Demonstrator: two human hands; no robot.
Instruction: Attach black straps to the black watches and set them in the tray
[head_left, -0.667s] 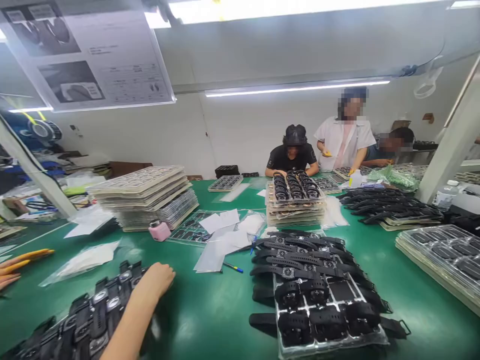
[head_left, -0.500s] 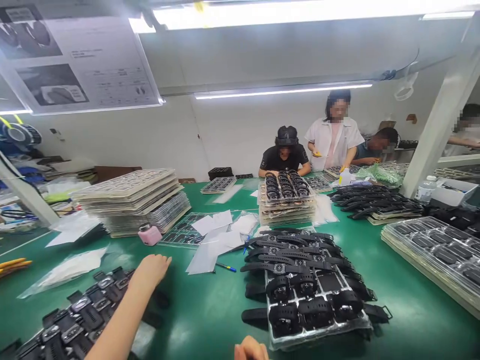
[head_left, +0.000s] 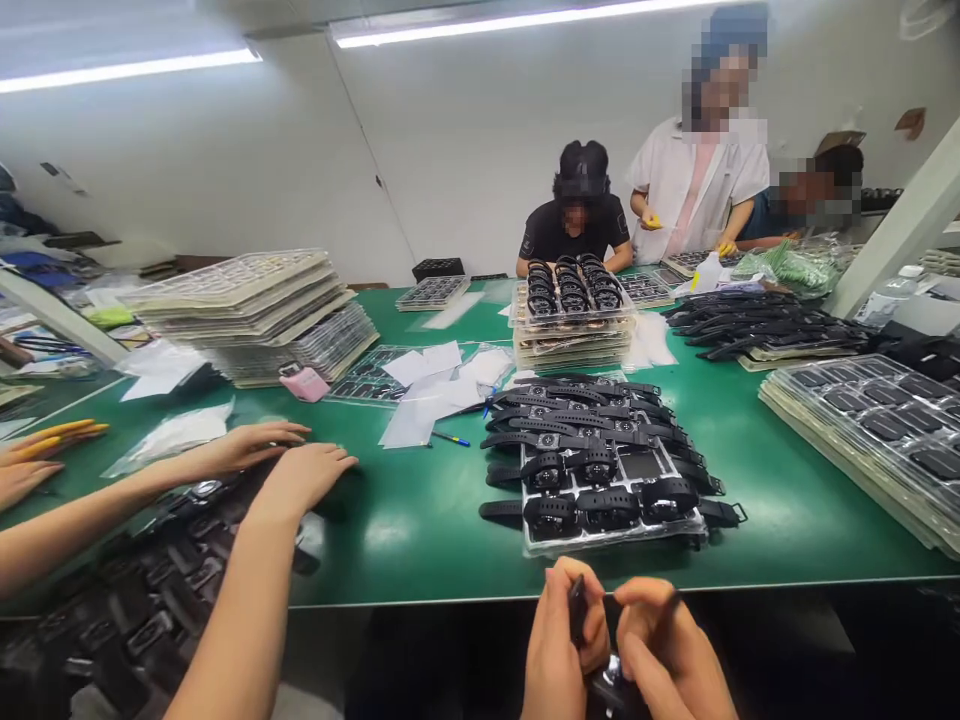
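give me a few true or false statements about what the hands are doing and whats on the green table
1. Both of the person's hands, left hand and right hand, are together on a small black watch below the table edge. True.
2. The tray of black watches right in front of the hands is empty. False: it is loaded with black watches, straps hanging over its sides.
3. A co-worker's hands reach over a pile of black watches at the left. True.
4. The pink object sits on top of the stacked trays. False: it lies on the green table beside that stack.
5. A blue pen lies by the white papers. True.
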